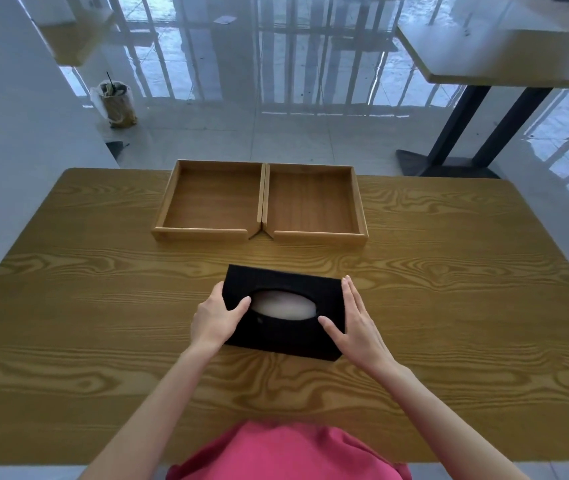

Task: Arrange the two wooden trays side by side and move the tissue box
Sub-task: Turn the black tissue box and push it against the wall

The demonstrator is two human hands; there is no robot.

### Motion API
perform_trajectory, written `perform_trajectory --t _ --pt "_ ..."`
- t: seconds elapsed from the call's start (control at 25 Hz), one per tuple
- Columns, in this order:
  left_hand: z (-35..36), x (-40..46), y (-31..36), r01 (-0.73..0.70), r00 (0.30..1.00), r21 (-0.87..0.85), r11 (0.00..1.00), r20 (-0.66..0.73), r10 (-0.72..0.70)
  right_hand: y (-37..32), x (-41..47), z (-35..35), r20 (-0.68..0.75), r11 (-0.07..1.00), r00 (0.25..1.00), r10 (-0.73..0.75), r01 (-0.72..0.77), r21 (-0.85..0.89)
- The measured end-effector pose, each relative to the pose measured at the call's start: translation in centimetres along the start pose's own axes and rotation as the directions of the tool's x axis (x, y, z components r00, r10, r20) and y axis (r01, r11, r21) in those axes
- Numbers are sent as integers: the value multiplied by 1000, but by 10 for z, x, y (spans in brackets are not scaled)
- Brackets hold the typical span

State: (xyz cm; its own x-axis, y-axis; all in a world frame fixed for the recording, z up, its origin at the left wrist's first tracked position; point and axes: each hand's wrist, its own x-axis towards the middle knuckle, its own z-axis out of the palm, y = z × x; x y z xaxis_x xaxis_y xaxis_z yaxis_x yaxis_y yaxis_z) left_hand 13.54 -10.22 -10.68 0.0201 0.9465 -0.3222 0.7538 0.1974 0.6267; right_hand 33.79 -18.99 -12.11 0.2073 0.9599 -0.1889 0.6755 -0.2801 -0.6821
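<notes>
Two hands — left hand (214, 318), right hand (354, 323) — clasping tissue box (283, 336)

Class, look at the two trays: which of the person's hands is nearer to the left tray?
Left. The left hand grips the tissue box's left end, below the left tray; the right hand is farther right, on the opposite end.

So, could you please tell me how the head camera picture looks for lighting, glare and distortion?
Head view: soft, even daylight, and the two wooden trays and the black tissue box between the left hand and right hand are sharp. Strong window glare streaks the glossy floor beyond. The wide-angle lens bows the table edges. Corners look softer.
</notes>
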Motion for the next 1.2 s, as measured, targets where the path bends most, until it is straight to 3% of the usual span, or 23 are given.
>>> perform_trajectory --t 0.24,0.44,0.68,1.2 --pt "0 -6 -27 42 989 -311 950 151 6 1 -11 12 66 946 983 171 -182 268" --pt "2 -12 -38 106 980 -401 910 196 -28 -7 -13 17 21 877 959 284 -269 397" --pt "-4 -15 -40 106 979 -501 859 205 -2 -20 -12 18 33 863 945 326 -312 397" --pt "-108 4 -82 86 996 -549 831 72 -55 -123 35 53 84 899 975 205 -221 378"
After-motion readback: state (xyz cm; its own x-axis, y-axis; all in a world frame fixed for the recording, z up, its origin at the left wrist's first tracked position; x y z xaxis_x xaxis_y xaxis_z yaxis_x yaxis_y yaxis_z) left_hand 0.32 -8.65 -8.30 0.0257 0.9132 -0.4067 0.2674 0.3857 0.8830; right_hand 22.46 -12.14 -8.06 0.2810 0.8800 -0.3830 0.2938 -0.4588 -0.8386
